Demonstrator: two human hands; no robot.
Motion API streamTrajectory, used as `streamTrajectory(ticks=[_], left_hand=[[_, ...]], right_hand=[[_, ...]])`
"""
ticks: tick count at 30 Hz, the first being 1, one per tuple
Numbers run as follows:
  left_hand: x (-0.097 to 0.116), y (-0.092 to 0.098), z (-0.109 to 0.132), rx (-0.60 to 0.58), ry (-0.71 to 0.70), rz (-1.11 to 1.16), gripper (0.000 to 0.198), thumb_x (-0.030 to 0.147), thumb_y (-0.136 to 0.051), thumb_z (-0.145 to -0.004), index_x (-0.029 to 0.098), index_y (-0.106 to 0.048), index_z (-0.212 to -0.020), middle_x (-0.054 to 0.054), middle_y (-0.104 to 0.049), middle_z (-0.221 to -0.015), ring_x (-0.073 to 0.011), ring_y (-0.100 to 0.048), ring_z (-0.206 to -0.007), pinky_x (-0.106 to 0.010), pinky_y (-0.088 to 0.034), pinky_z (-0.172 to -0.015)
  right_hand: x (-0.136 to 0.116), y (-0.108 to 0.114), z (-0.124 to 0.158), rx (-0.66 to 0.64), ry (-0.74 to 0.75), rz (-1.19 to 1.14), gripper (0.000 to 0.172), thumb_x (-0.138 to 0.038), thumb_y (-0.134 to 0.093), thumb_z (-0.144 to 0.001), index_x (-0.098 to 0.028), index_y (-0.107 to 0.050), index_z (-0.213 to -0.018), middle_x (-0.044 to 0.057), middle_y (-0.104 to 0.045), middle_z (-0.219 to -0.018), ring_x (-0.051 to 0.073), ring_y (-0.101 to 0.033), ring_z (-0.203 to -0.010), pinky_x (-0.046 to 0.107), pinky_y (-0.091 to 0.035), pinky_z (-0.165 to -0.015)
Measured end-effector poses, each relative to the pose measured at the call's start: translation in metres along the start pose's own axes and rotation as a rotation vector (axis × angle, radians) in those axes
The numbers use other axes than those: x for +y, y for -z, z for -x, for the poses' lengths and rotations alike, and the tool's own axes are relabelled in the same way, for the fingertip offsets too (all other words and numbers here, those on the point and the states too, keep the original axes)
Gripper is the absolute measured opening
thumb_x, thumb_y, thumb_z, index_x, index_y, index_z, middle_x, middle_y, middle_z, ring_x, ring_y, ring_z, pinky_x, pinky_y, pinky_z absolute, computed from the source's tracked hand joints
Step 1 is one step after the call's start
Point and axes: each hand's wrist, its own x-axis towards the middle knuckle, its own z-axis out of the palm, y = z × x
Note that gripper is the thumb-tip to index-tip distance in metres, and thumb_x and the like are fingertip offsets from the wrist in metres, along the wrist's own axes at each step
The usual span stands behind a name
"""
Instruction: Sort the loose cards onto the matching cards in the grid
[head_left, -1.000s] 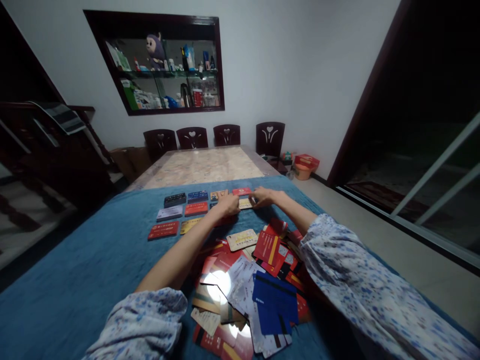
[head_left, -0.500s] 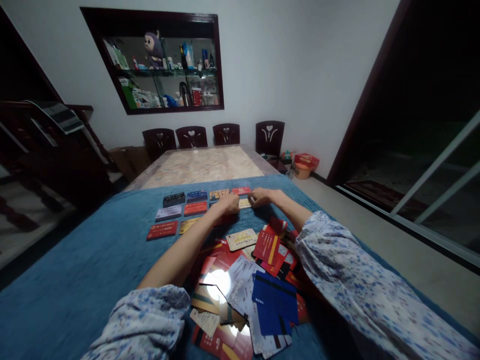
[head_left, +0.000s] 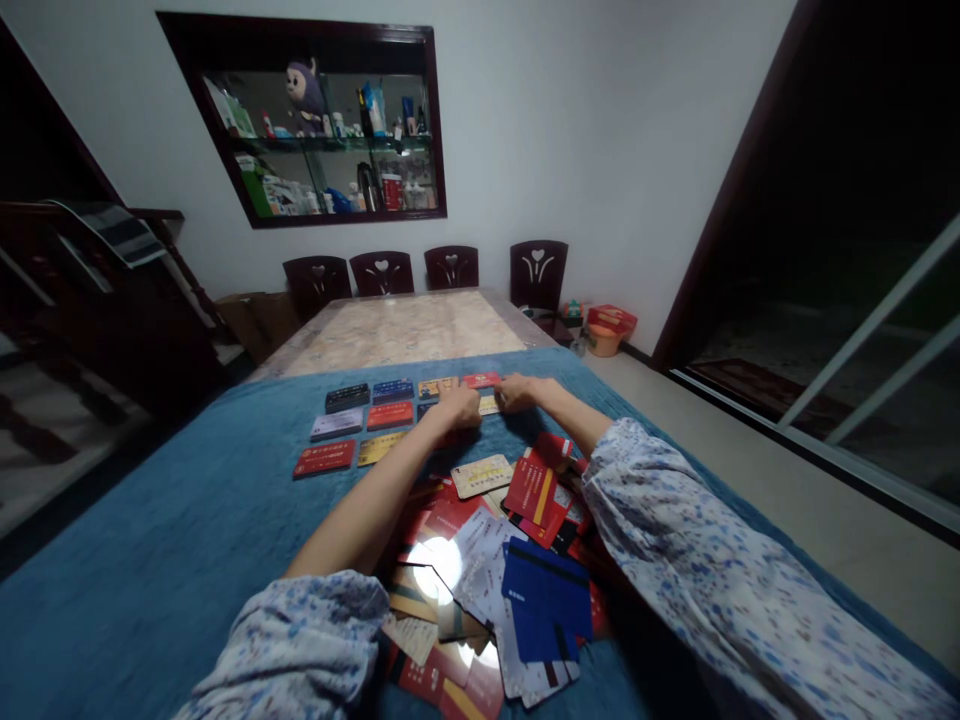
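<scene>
My left hand and my right hand are closed on the two ends of a pale yellow card stack, whose middle shows between them. Just behind it lies a red card stack. To the left stand neat stacks in rows: a black one, a dark blue one, a silver one, red ones and a gold one. My left forearm hides part of the rows. Nearer me is a loose heap with red cards, white cards and blue cards.
A blue cloth covers the near part of the table, with a patterned tabletop beyond. Several dark chairs stand at the far side. A wall shelf holds bottles and a plush toy. Glare lies on the heap.
Both hands stay at the pale yellow stack with almost no movement. The view has shifted very slightly, and my right sleeve sits a little further left.
</scene>
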Motion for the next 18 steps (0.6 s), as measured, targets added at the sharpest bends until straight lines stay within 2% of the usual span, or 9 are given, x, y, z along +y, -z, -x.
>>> streamTrajectory(ticks=[5,9,12,15,18], left_hand=[[0.007,0.003,0.013,0.083,0.026,-0.076,0.036,0.021,-0.059,-0.077,0.013,-0.068,-0.111,-0.020,-0.055,-0.132,-0.0370,-0.039,-0.130,-0.062,-0.029,-0.107],[0.009,0.002,0.024,0.144,0.009,-0.107,0.033,0.020,-0.057,-0.079,0.014,-0.069,-0.108,-0.019,-0.058,-0.129,-0.0346,-0.041,-0.127,-0.059,-0.032,-0.105],[0.009,0.001,0.032,0.177,0.006,-0.101,0.032,0.019,-0.054,-0.081,0.013,-0.069,-0.108,-0.019,-0.057,-0.129,-0.0350,-0.040,-0.128,-0.059,-0.032,-0.105],[0.010,-0.001,0.042,0.184,0.001,-0.082,0.031,0.018,-0.053,-0.081,0.016,-0.070,-0.107,-0.018,-0.057,-0.129,-0.0360,-0.038,-0.130,-0.060,-0.031,-0.104],[0.013,-0.002,0.054,0.191,-0.012,-0.065,0.030,0.020,-0.053,-0.081,0.017,-0.071,-0.105,-0.017,-0.058,-0.127,-0.0369,-0.036,-0.132,-0.062,-0.030,-0.105]], right_hand=[[0.004,-0.003,0.005,0.059,-0.006,-0.002,0.035,-0.031,-0.054,-0.087,-0.017,-0.070,-0.115,0.017,-0.069,-0.118,0.028,-0.066,-0.105,0.036,-0.052,-0.085],[0.009,-0.004,0.015,0.121,-0.020,-0.002,0.045,-0.036,-0.054,-0.087,-0.020,-0.062,-0.128,0.018,-0.062,-0.128,0.033,-0.057,-0.119,0.042,-0.051,-0.088],[0.011,-0.004,0.024,0.162,-0.002,-0.008,0.046,-0.036,-0.056,-0.086,-0.024,-0.060,-0.130,0.016,-0.060,-0.130,0.033,-0.052,-0.122,0.046,-0.049,-0.092],[0.010,-0.004,0.036,0.205,0.045,-0.019,0.039,-0.029,-0.058,-0.085,-0.024,-0.065,-0.123,0.014,-0.062,-0.126,0.031,-0.052,-0.119,0.042,-0.047,-0.090],[0.007,-0.004,0.052,0.239,0.099,-0.017,0.025,-0.021,-0.057,-0.084,-0.022,-0.071,-0.104,0.011,-0.066,-0.116,0.028,-0.053,-0.113,0.034,-0.043,-0.084]])
